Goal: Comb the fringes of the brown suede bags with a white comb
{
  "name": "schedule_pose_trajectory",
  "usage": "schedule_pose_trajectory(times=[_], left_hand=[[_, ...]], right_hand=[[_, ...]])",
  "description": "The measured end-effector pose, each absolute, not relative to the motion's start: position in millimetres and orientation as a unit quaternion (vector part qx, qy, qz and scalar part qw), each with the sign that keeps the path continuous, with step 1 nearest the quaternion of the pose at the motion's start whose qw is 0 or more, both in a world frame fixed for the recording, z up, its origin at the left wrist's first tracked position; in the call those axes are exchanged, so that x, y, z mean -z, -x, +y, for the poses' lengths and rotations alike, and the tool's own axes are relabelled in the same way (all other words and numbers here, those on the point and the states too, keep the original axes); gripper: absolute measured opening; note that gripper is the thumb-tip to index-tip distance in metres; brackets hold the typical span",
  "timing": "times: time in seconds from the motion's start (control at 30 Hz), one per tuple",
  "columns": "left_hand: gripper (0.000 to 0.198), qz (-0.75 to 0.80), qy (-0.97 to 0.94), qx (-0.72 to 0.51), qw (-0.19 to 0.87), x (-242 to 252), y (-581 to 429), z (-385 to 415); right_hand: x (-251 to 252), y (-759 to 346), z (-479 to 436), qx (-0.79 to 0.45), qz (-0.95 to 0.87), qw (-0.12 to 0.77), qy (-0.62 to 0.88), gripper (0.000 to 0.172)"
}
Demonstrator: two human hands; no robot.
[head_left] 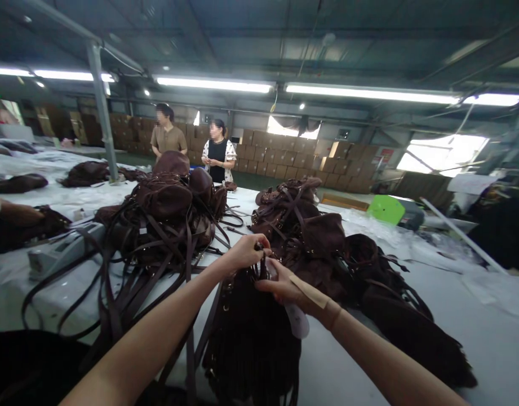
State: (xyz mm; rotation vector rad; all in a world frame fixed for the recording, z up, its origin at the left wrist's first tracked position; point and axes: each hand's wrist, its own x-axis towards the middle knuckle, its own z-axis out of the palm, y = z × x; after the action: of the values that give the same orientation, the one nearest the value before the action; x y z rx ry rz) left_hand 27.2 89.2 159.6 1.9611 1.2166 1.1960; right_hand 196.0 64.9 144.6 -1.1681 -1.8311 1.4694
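Note:
A dark brown fringed bag (253,338) hangs in front of me over the white table (453,338). My left hand (246,251) is closed, pinching the bag's top edge. My right hand (284,287) is closed too, gripping the same top from the right, with a white tag (297,321) dangling under it. A beige plaster strip crosses the back of my right hand. A pile of brown bags with long straps (166,208) lies to the left, and another pile (310,231) to the right.
Two people stand at the table's far end (168,135) (218,152). Someone's forearm (14,214) rests on the table at far left. A steel post (102,113) rises at back left. Stacked cardboard boxes (284,160) line the rear wall. A green bin (386,208) sits at right.

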Motion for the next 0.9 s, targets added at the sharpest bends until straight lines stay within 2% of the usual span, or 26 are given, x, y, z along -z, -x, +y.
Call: schedule_pose_trajectory(times=[0.13, 0.23, 0.3, 0.4, 0.47, 0.5, 0.57, 0.63, 0.7, 0.77, 0.83, 0.9], left_hand=[[0.03, 0.422, -0.767, -0.384, 0.296, -169.3, -39.5, 92.5], [0.031, 0.401, -0.77, -0.393, 0.302, -174.0, -42.3, 90.8], [0.033, 0.399, -0.735, -0.467, 0.288, -179.7, -34.6, 86.4], [0.046, 0.396, -0.578, -0.663, 0.265, -184.1, -14.8, 74.0], [0.059, 0.381, -0.457, -0.736, 0.322, -176.4, -5.9, 62.4], [0.067, 0.371, -0.422, -0.734, 0.382, -168.8, -4.9, 56.1], [0.076, 0.361, -0.421, -0.651, 0.519, -148.9, -10.3, 43.3], [0.068, 0.36, -0.479, -0.528, 0.602, -128.9, -23.2, 32.9], [0.047, 0.356, -0.549, -0.45, 0.608, -114.2, -39.4, 27.8], [0.024, 0.367, -0.606, -0.448, 0.546, -105.4, -53.8, 29.6], [0.005, 0.426, -0.643, -0.459, 0.44, -98.8, -61.4, 35.6], [0.004, 0.507, -0.648, -0.452, 0.345, -92.2, -60.8, 40.4]], right_hand=[[-134.8, -180.7, 45.7, -0.595, -0.673, 0.209, 0.386, 0.039], [-131.0, -175.4, 36.7, -0.634, -0.633, 0.24, 0.374, 0.038], [-129.2, -177.0, 36.1, -0.662, -0.602, 0.258, 0.363, 0.042], [-126.4, -184.5, 40.9, -0.706, -0.567, 0.258, 0.336, 0.05], [-126.4, -188.7, 44.9, -0.731, -0.548, 0.261, 0.313, 0.054], [-127.9, -189.8, 46.3, -0.74, -0.539, 0.266, 0.301, 0.054], [-134.2, -190.3, 47.4, -0.753, -0.528, 0.28, 0.276, 0.054], [-143.4, -190.1, 46.2, -0.756, -0.521, 0.301, 0.258, 0.052], [-151.0, -190.7, 43.2, -0.755, -0.516, 0.317, 0.251, 0.048], [-152.3, -191.8, 38.7, -0.755, -0.51, 0.328, 0.248, 0.047], [-145.0, -190.7, 32.1, -0.757, -0.505, 0.329, 0.251, 0.048], [-130.8, -186.3, 22.0, -0.754, -0.497, 0.338, 0.264, 0.048]])
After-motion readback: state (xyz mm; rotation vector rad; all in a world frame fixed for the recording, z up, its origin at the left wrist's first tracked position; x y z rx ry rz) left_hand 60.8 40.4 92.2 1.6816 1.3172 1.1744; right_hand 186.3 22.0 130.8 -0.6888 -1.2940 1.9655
